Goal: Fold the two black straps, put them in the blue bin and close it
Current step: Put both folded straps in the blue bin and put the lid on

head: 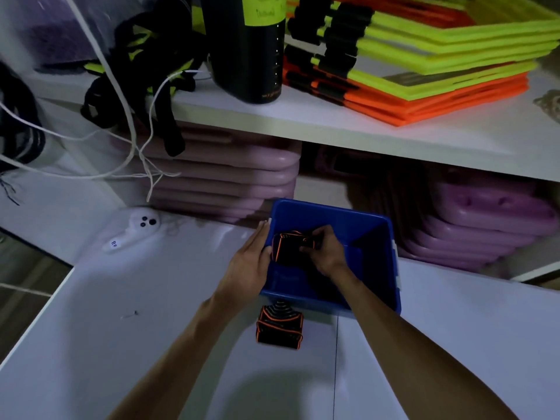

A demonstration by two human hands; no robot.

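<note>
Two shelves fill the back: upper white shelf [333,122] carries a stack of green and orange frames [424,65] and a dark bottle [248,47]; under it lie purple mats [224,180]. All this is storage, not part of the job.

Next in size is the white table [136,344], and on it, at the far edge, stands the blue bin [333,213], open, w/ no lid visible in the view. It stands just in front of the person, so both arms reach it easily.

Left hand [248,262] lies flat on the bin's left wall, fingers straight, probably to keep the bin from sliding. Right hand [325,250] is inside the bin and its fingers are curled around the first folded strap [288,250], lowering it toward the bottom, I think.

This strap is a compact black bundle w/ thin orange edges. The second folded strap [280,327] waits on the table, just beside the near wall of the bin; same black and orange, layers stacked neat. It goes in next, then the closing.
</note>
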